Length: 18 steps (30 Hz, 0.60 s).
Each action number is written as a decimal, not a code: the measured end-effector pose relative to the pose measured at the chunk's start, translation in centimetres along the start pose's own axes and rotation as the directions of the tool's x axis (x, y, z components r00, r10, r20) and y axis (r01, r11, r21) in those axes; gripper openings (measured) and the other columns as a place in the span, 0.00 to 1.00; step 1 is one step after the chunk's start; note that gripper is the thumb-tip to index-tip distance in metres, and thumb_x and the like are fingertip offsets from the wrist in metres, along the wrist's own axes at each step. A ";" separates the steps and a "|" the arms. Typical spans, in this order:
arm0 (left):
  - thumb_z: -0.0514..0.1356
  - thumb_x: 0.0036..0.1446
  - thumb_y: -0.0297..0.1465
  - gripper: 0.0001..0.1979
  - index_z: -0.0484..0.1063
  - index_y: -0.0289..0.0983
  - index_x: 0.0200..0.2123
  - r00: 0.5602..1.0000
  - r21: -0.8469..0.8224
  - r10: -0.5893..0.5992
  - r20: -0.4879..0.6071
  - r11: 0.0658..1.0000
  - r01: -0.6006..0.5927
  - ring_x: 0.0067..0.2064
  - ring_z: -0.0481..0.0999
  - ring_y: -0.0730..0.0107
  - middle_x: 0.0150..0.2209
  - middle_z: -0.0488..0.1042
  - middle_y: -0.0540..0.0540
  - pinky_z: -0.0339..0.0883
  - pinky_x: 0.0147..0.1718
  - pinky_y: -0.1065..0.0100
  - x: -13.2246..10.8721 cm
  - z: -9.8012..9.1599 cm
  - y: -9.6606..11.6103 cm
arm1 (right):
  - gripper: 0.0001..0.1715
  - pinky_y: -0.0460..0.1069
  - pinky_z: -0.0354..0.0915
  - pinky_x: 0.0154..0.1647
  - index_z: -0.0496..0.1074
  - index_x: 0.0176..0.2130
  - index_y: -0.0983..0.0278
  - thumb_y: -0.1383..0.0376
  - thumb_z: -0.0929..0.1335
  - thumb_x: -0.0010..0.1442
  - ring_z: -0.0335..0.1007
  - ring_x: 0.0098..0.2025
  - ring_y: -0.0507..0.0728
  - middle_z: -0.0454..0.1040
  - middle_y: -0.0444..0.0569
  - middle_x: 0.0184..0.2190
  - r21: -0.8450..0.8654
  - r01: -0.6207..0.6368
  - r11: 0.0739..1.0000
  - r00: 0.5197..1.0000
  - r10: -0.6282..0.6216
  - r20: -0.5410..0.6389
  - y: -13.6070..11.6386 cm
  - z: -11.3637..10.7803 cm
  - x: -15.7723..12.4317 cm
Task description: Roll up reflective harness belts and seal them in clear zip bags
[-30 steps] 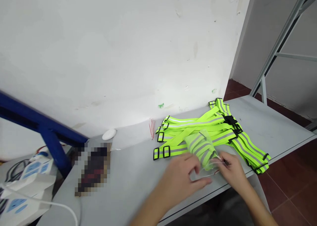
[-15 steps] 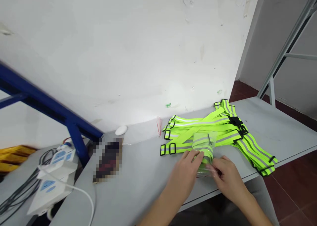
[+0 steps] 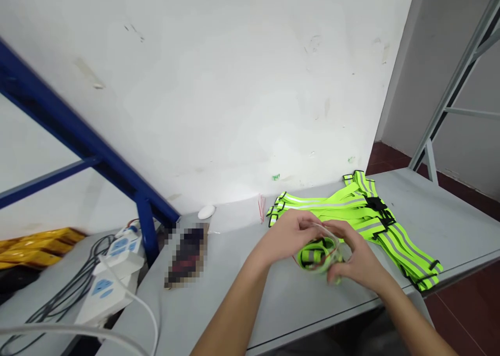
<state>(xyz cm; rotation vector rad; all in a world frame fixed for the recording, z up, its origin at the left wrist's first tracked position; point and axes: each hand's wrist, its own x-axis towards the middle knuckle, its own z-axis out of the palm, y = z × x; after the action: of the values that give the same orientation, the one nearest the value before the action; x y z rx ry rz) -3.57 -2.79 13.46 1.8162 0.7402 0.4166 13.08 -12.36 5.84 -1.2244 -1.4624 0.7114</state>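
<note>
A clear zip bag (image 3: pixel 335 246) with a red-edged opening is held up off the grey table between my hands. Inside it sits a rolled yellow-green reflective strap (image 3: pixel 310 256) with black buckles. My left hand (image 3: pixel 289 236) pinches the bag's upper rim from the left. On the other side my right hand (image 3: pixel 357 259) curls round the bag, its fingertips at the rim and its thumb lower, slightly blurred. Behind them, a spread of similar reflective straps (image 3: pixel 332 202) with black buckles lies on the table, partly covered by my hands.
Flat clear bags (image 3: pixel 238 215) with red seal lines lie by the wall, near a white oval object (image 3: pixel 206 212). A pixelated dark item (image 3: pixel 187 254) lies to the left. White power strips (image 3: pixel 117 272) and cables stand beyond a blue metal frame (image 3: pixel 144 215).
The bag has been lifted and turned so that its opening and the rolled strap's end face me. Both hands have moved up to its rim. The view has shifted slightly.
</note>
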 end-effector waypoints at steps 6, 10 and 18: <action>0.62 0.55 0.47 0.19 0.77 0.38 0.41 0.997 -0.357 -0.018 -0.079 0.934 -0.011 0.40 0.77 0.65 0.43 0.79 0.41 0.68 0.36 0.70 1.3 -0.7 -3.3 | 0.14 0.53 0.68 0.45 0.70 0.39 0.60 0.56 0.72 0.55 0.72 0.42 0.59 0.76 0.48 0.37 0.187 -0.043 0.981 0.928 0.109 -0.357 2.4 1.4 0.7; 0.68 0.48 0.46 0.30 0.73 0.39 0.52 0.997 -0.572 0.066 -0.046 0.816 -0.081 0.49 0.75 0.57 0.49 0.76 0.39 0.67 0.48 0.62 1.3 1.2 -5.8 | 0.17 0.54 0.68 0.48 0.70 0.43 0.60 0.54 0.70 0.58 0.72 0.46 0.60 0.76 0.50 0.42 0.248 -0.050 0.967 0.911 0.146 -0.385 2.8 1.4 0.9; 0.61 0.57 0.45 0.19 0.79 0.35 0.41 0.872 -0.422 0.026 -0.488 0.868 -0.262 0.40 0.77 0.62 0.36 0.80 0.44 0.70 0.42 0.65 1.4 5.5 -7.3 | 0.17 0.53 0.67 0.47 0.74 0.42 0.59 0.56 0.73 0.53 0.72 0.45 0.60 0.77 0.50 0.41 0.183 -0.070 0.981 0.942 0.126 -0.311 1.7 1.2 2.0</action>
<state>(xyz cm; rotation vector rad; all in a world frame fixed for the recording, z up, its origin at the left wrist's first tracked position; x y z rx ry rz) -1.29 -4.07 4.57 1.3069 0.7384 1.0778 12.67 -9.75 4.67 -1.2226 -1.0568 0.6531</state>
